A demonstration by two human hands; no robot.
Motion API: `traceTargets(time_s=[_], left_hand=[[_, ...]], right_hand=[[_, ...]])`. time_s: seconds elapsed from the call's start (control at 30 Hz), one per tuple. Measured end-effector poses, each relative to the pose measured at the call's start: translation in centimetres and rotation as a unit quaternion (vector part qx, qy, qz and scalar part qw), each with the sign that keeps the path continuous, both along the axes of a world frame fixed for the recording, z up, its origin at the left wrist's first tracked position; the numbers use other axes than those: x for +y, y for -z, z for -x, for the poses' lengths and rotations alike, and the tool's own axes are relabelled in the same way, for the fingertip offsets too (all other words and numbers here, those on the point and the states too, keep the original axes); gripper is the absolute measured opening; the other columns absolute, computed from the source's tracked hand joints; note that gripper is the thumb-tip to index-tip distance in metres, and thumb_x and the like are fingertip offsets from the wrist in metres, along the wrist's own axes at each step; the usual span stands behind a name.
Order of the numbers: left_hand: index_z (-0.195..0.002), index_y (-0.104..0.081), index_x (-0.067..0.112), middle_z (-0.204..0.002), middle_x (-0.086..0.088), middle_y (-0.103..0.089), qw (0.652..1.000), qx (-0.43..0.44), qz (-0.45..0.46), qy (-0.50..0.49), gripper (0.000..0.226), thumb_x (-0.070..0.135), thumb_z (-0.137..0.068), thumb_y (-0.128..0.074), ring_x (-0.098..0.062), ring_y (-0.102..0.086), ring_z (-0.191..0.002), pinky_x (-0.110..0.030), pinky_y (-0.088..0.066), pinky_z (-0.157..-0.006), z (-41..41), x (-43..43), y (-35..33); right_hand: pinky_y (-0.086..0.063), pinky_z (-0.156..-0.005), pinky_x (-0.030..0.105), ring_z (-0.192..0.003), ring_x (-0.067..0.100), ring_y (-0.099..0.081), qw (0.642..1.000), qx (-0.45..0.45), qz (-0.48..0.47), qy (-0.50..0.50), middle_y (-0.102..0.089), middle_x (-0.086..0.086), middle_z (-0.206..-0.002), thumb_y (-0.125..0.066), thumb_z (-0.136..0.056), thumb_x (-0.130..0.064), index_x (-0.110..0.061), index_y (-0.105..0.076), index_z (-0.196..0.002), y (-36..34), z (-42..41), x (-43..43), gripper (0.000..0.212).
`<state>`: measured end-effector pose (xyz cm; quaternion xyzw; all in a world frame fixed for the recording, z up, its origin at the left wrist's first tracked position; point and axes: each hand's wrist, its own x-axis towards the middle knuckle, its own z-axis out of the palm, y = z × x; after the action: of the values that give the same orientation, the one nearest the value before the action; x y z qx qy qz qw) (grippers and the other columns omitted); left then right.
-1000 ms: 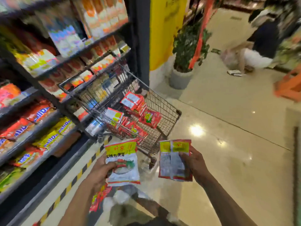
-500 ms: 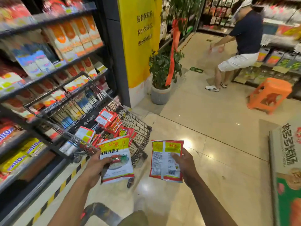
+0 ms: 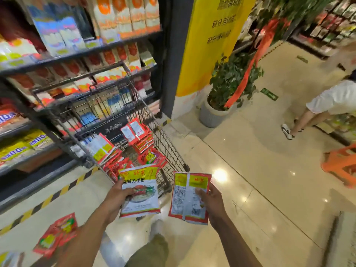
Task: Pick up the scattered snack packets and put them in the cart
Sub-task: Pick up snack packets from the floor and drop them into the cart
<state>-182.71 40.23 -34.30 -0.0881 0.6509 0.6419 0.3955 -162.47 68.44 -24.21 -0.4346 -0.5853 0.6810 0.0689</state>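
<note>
Snack packets (image 3: 138,139) heap uncounted in the wire cart (image 3: 167,143). The left hand (image 3: 115,197) grips one front-side packet (image 3: 141,191) and the right hand (image 3: 213,203) pinches one barcode-side packet (image 3: 187,197), both at the cart's near rim. Roughly two floor packets (image 3: 55,235) lie lower left. Bare tile floor (image 3: 269,180) opens to the right.

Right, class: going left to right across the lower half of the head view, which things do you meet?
red packets on the floor → left hand → noodle-picture packet → barcode packet → right hand → orange stool
</note>
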Motion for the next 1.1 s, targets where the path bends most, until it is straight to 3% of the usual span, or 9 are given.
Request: traceTargets(time_s=[0.13,0.3,0.43,0.6,0.7,0.8,0.87,1.0,1.1], left_hand=[[-0.162,-0.029,0.02,-0.165,-0.015,-0.036,0.997,-0.04,-0.006,-0.07,0.091,0.019,-0.087,-0.081,-0.045,-0.052,-0.137,-0.058,-0.049,-0.108,1.8,1.1,0.6],[-0.146,-0.049,0.018,-0.136,-0.012,-0.066,0.986,-0.074,0.015,-0.148,0.056,-0.001,-0.096,-0.067,-0.031,-0.073,-0.103,-0.044,-0.061,-0.085,2.8,2.5,-3.1],[-0.138,-0.06,0.015,-0.125,-0.019,-0.072,0.978,-0.086,0.036,-0.184,0.06,0.013,-0.081,-0.079,-0.046,-0.067,-0.117,-0.068,-0.047,-0.105,4.2,2.1,0.6],[-0.124,-0.066,0.008,-0.109,-0.017,-0.075,0.964,-0.114,0.083,-0.226,0.039,-0.015,-0.094,-0.058,-0.038,-0.07,-0.098,-0.043,-0.056,-0.085,7.1,3.6,2.0],[-0.121,-0.064,-0.002,-0.113,-0.029,-0.073,0.958,-0.142,0.098,-0.228,0.031,-0.015,-0.093,-0.057,-0.048,-0.07,-0.102,-0.053,-0.059,-0.088,9.4,4.7,4.1],[-0.095,-0.064,0.011,-0.069,-0.001,-0.078,0.944,-0.162,0.123,-0.261,0.032,-0.02,-0.094,-0.054,-0.019,-0.075,-0.066,-0.025,-0.059,-0.058,12.4,6.1,7.0],[-0.096,-0.065,0.006,-0.061,0.006,-0.074,0.943,-0.163,0.119,-0.266,0.032,-0.023,-0.094,-0.051,-0.006,-0.07,-0.053,-0.017,-0.052,-0.049,14.7,7.2,8.8],[-0.099,-0.064,0.007,-0.072,-0.003,-0.077,0.924,-0.184,0.162,-0.293,0.028,-0.019,-0.094,-0.055,-0.009,-0.073,-0.056,-0.02,-0.054,-0.046,18.8,7.2,15.0],[-0.107,-0.066,0.012,-0.099,-0.009,-0.079,0.921,-0.222,0.176,-0.268,0.025,0.004,-0.087,-0.078,-0.021,-0.077,-0.078,-0.02,-0.059,-0.054,21.2,6.2,18.6]], right_hand=[[-0.059,-0.088,0.064,-0.1,0.038,-0.076,0.998,-0.024,0.0,-0.061,-0.079,0.014,-0.109,-0.069,-0.096,-0.004,-0.009,-0.071,-0.116,1.9,5.6,2.9,0.02],[-0.059,-0.09,0.062,-0.103,0.037,-0.076,0.989,-0.057,0.01,-0.137,-0.079,0.012,-0.112,-0.068,-0.097,-0.002,-0.012,-0.072,-0.117,3.9,12.3,4.7,0.023],[-0.058,-0.093,0.063,-0.104,0.038,-0.075,0.974,-0.098,0.01,-0.204,-0.078,0.012,-0.112,-0.065,-0.097,0.001,-0.011,-0.072,-0.115,6.6,18.7,6.0,0.023],[-0.059,-0.088,0.062,-0.1,0.045,-0.073,0.949,-0.14,0.018,-0.283,-0.078,0.016,-0.107,-0.067,-0.093,0.0,-0.017,-0.074,-0.11,12.0,27.2,7.6,0.025],[-0.056,-0.065,0.036,-0.071,0.028,-0.065,0.931,-0.185,0.007,-0.315,-0.074,0.008,-0.087,-0.06,-0.094,0.007,-0.02,-0.074,-0.104,14.5,31.7,7.6,0.032],[-0.04,-0.045,0.021,-0.05,0.012,-0.051,0.911,-0.22,-0.003,-0.348,-0.058,0.006,-0.069,-0.049,-0.093,0.017,-0.014,-0.067,-0.096,18.3,35.6,7.3,0.035],[-0.043,-0.051,0.02,-0.052,0.011,-0.053,0.903,-0.232,-0.013,-0.361,-0.058,0.004,-0.069,-0.046,-0.092,0.019,-0.011,-0.066,-0.098,21.4,37.7,7.0,0.036],[-0.046,-0.062,0.028,-0.059,0.017,-0.059,0.89,-0.271,-0.041,-0.365,-0.067,-0.006,-0.063,-0.054,-0.087,0.015,-0.02,-0.068,-0.083,28.4,40.5,7.1,0.038],[-0.054,-0.069,0.036,-0.067,0.016,-0.065,0.885,-0.28,-0.059,-0.368,-0.073,-0.001,-0.077,-0.057,-0.09,0.012,-0.012,-0.069,-0.096,33.4,42.2,7.3,0.027]])
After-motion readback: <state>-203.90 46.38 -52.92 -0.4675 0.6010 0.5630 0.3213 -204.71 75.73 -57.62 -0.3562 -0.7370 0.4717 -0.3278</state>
